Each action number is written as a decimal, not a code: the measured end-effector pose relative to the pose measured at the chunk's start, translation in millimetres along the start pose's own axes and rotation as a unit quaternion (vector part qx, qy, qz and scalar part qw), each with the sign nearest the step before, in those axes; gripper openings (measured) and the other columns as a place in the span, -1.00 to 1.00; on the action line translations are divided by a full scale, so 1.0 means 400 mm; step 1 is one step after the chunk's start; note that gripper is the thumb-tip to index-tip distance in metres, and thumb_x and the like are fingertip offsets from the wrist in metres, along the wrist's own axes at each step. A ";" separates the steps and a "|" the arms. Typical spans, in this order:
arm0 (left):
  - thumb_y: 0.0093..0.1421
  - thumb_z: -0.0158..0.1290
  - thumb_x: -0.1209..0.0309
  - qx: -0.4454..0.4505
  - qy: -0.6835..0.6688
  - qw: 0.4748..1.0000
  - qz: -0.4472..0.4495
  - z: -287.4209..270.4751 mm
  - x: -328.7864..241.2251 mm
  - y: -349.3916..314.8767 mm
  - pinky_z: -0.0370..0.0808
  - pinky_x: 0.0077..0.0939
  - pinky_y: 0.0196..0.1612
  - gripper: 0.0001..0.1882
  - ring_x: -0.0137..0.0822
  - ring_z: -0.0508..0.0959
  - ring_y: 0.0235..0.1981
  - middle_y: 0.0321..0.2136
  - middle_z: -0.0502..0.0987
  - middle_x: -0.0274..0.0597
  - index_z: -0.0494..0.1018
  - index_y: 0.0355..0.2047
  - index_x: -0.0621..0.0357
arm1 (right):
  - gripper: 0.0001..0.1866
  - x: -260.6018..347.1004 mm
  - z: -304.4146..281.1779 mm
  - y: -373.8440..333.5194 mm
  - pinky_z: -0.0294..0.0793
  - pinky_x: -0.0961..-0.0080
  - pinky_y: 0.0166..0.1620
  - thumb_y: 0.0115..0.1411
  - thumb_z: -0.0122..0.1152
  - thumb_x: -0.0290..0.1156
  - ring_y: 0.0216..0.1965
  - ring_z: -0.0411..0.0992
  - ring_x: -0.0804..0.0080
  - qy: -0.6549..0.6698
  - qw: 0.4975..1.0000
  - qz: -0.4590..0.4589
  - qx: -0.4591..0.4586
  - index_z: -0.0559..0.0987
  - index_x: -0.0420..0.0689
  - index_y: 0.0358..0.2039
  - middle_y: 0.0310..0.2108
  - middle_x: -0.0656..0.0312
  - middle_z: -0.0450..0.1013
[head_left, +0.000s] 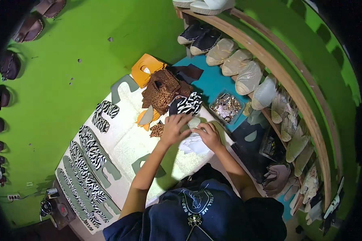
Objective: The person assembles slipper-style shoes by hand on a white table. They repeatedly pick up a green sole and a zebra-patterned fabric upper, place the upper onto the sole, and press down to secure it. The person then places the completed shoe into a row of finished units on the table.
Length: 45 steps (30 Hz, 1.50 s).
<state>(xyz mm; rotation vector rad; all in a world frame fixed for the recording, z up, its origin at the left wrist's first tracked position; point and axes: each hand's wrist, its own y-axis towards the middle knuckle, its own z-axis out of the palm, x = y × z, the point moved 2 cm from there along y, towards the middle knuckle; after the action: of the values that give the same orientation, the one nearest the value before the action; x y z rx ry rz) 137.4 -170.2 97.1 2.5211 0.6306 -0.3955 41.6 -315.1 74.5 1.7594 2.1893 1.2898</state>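
My left hand (175, 129) is over the white work table (124, 138), its fingers stretched out and apart beside a small pale rounded piece (194, 122). My right hand (209, 135) is curled at the near side of that piece, its fingertips closed on the edge. Just below lie several white sheet pieces (195, 145), partly under the right hand. Beyond the left hand is a folded zebra-print piece (190, 103). Left of it are a leopard-print scrap (157, 129) and a grey half-round piece (147, 115) on orange material (140, 120).
Brown leopard-print pieces (161, 90) and orange cut-outs (142, 70) are heaped at the far end. Zebra-print strips on grey-green backing (90, 172) line the left side. A clear box of metal fittings (227, 106) stands right, near a wooden shoe rack (309, 100).
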 end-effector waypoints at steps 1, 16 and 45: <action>-0.12 0.12 0.26 -0.014 -0.005 1.000 0.005 -0.005 -0.013 -0.014 0.21 -0.36 -0.22 -0.45 -0.26 0.36 -0.24 -0.22 0.38 -0.27 0.33 -0.04 -0.03 | -0.73 0.009 0.005 0.001 0.34 0.48 -0.22 -0.15 0.14 -0.53 -0.28 0.32 0.36 0.008 1.000 -0.004 0.002 0.58 0.02 -0.36 -0.38 0.32 0.35; -0.12 0.10 0.53 -0.205 -0.011 0.966 -0.160 -0.137 -0.043 -0.297 0.34 -0.43 -0.24 -0.76 -0.24 0.49 -0.30 -0.34 0.49 -0.21 0.43 -0.35 0.12 | -0.63 0.238 0.108 0.056 0.32 0.45 -0.16 -0.12 0.14 -0.55 -0.21 0.31 0.34 0.111 0.981 -0.140 0.074 0.52 0.01 -0.22 -0.32 0.29 0.35; -0.13 0.18 0.28 -0.168 0.007 0.899 -0.405 -0.171 0.020 -0.673 0.32 -0.29 -0.24 -0.60 -0.08 0.40 -0.27 -0.31 0.42 -0.09 0.41 -0.28 0.18 | -0.80 0.294 0.438 0.072 0.31 0.63 -0.39 0.11 0.07 -0.38 -0.49 0.30 0.62 0.296 0.884 0.171 0.318 0.48 -0.25 -0.33 -0.53 0.25 0.42</action>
<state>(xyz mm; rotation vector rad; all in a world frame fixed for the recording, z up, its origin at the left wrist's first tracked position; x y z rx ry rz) 19.0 75.0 41.9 1.8318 1.6024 -0.4928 112.4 -119.3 29.9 2.2954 3.0182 1.4274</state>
